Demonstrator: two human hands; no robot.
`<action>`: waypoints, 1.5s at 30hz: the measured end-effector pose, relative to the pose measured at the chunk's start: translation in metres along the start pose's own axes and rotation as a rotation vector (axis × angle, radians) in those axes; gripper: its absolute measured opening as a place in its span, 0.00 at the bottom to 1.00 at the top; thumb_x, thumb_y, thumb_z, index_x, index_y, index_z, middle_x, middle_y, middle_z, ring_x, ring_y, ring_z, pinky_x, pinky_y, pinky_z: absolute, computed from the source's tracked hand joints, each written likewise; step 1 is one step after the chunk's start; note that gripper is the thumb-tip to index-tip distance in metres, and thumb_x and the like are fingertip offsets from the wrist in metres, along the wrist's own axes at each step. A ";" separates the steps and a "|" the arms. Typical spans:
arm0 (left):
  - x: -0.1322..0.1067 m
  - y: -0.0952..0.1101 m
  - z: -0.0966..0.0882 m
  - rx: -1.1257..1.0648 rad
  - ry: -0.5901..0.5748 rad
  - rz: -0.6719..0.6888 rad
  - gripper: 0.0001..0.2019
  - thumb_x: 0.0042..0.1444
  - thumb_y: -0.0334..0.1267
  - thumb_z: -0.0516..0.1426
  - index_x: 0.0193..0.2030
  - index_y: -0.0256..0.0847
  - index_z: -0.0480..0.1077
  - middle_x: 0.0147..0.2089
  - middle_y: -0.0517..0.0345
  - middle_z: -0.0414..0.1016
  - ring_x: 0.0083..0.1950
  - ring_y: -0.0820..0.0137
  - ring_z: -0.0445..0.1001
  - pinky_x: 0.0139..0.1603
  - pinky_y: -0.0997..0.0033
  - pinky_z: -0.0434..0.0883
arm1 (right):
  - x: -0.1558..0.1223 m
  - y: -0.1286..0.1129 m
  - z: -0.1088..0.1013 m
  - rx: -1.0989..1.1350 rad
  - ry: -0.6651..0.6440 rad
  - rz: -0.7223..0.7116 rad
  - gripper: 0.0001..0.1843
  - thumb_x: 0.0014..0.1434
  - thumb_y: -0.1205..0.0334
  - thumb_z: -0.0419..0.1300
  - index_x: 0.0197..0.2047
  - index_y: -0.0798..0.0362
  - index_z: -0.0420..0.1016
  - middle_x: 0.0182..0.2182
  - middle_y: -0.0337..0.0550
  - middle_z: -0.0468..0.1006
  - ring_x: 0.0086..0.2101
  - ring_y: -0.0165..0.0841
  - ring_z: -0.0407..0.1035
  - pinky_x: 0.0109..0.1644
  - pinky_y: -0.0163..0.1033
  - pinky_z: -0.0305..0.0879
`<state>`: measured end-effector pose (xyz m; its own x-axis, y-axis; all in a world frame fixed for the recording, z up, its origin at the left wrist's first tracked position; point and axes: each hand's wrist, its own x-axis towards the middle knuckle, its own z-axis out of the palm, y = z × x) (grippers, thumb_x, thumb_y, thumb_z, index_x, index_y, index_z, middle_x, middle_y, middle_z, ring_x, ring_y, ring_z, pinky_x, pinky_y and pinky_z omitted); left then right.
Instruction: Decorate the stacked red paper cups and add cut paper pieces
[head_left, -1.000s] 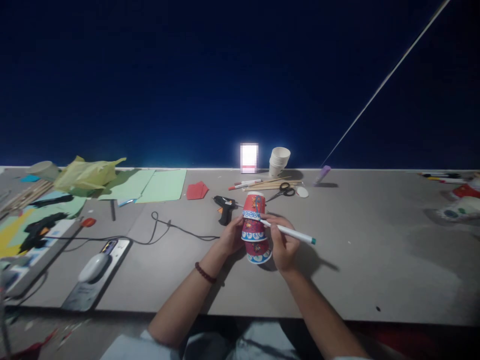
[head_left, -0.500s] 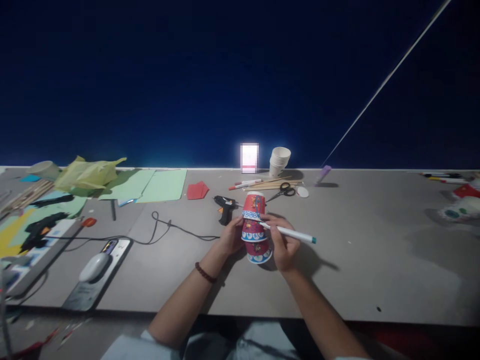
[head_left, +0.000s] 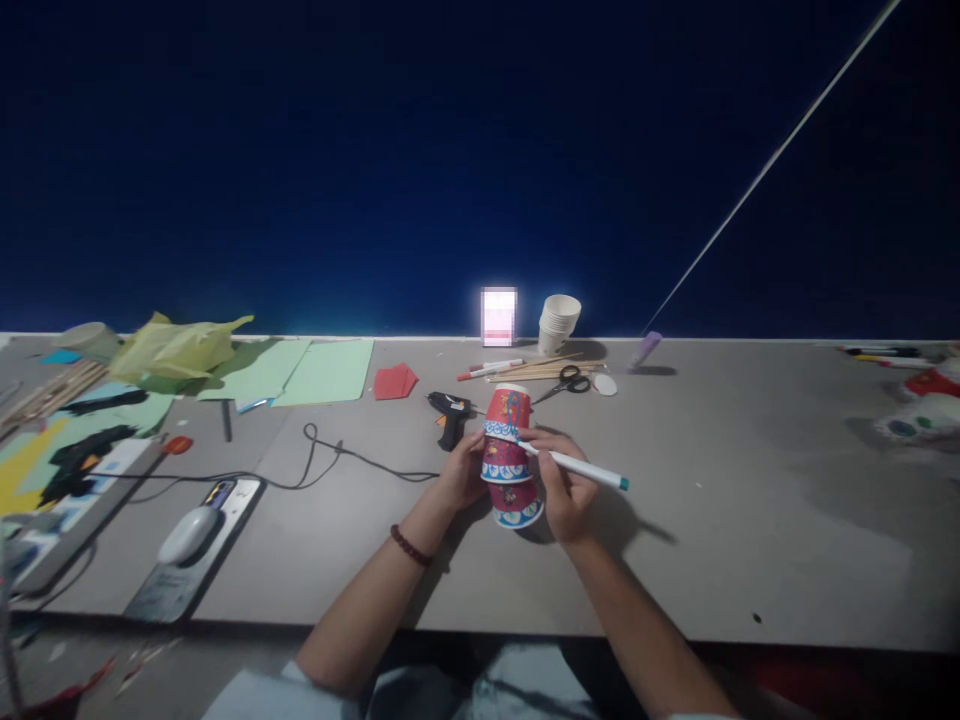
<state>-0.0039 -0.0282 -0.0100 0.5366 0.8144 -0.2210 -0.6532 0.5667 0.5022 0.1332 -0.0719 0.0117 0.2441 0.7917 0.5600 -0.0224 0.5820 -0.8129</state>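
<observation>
Several red paper cups with blue and white patterned rims, joined in a stack, are held above the table in the head view. My left hand is closed around the stack's left side, its fingers partly hidden behind the cups. In my right hand is a white marker with a teal end, gripped like a pen. The marker's tip meets the middle cup near its upper edge. Some fingers of the right hand rest against the stack's right side.
Beyond the cups lie a black glue gun, scissors, wooden sticks and a stack of white paper cups. A lit screen stands at the back. To the left are a power strip, a phone and green paper.
The marker's back end has shifted slightly left and down, with its tip still at the cups. The stack has turned or tilted very slightly in my left hand.
</observation>
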 end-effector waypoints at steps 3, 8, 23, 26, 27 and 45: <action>0.000 0.000 0.000 -0.008 -0.015 0.009 0.19 0.54 0.46 0.60 0.45 0.30 0.77 0.40 0.47 0.82 0.42 0.60 0.79 0.50 0.63 0.69 | -0.001 0.002 -0.001 0.000 0.008 -0.021 0.08 0.64 0.67 0.55 0.40 0.51 0.76 0.41 0.47 0.80 0.45 0.39 0.75 0.51 0.50 0.71; 0.000 0.000 0.000 -0.018 0.025 0.008 0.20 0.54 0.45 0.59 0.45 0.30 0.77 0.42 0.45 0.82 0.43 0.60 0.79 0.50 0.63 0.69 | -0.002 0.004 -0.002 0.009 0.015 0.006 0.08 0.65 0.67 0.55 0.40 0.50 0.76 0.41 0.46 0.80 0.45 0.38 0.75 0.50 0.48 0.71; -0.004 0.002 0.008 -0.026 0.040 0.039 0.18 0.56 0.43 0.59 0.44 0.30 0.77 0.40 0.47 0.82 0.41 0.62 0.79 0.48 0.66 0.71 | -0.002 0.000 0.000 0.023 0.013 0.041 0.07 0.64 0.65 0.56 0.38 0.52 0.76 0.40 0.48 0.81 0.44 0.40 0.76 0.48 0.49 0.73; -0.003 0.002 0.007 -0.016 0.052 0.023 0.18 0.57 0.44 0.58 0.45 0.29 0.77 0.41 0.46 0.82 0.42 0.61 0.79 0.49 0.65 0.70 | -0.001 0.001 -0.001 0.026 0.029 0.036 0.07 0.64 0.65 0.56 0.39 0.51 0.76 0.40 0.48 0.81 0.44 0.40 0.76 0.48 0.49 0.73; -0.002 0.002 0.006 -0.014 0.051 0.020 0.18 0.58 0.44 0.58 0.45 0.29 0.77 0.41 0.45 0.82 0.42 0.61 0.79 0.49 0.64 0.70 | -0.001 0.001 0.000 0.025 0.034 0.029 0.07 0.64 0.65 0.56 0.39 0.51 0.76 0.40 0.48 0.81 0.44 0.40 0.76 0.49 0.49 0.72; 0.002 -0.002 0.004 -0.029 0.021 0.007 0.17 0.57 0.43 0.60 0.48 0.32 0.75 0.45 0.45 0.81 0.46 0.59 0.79 0.53 0.63 0.68 | -0.001 0.005 -0.001 -0.074 0.030 0.019 0.07 0.64 0.64 0.57 0.39 0.51 0.77 0.39 0.47 0.81 0.43 0.39 0.75 0.49 0.47 0.71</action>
<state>0.0001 -0.0284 -0.0079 0.5210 0.8205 -0.2353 -0.6721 0.5643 0.4795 0.1338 -0.0700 0.0070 0.2730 0.7962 0.5399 0.0445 0.5502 -0.8339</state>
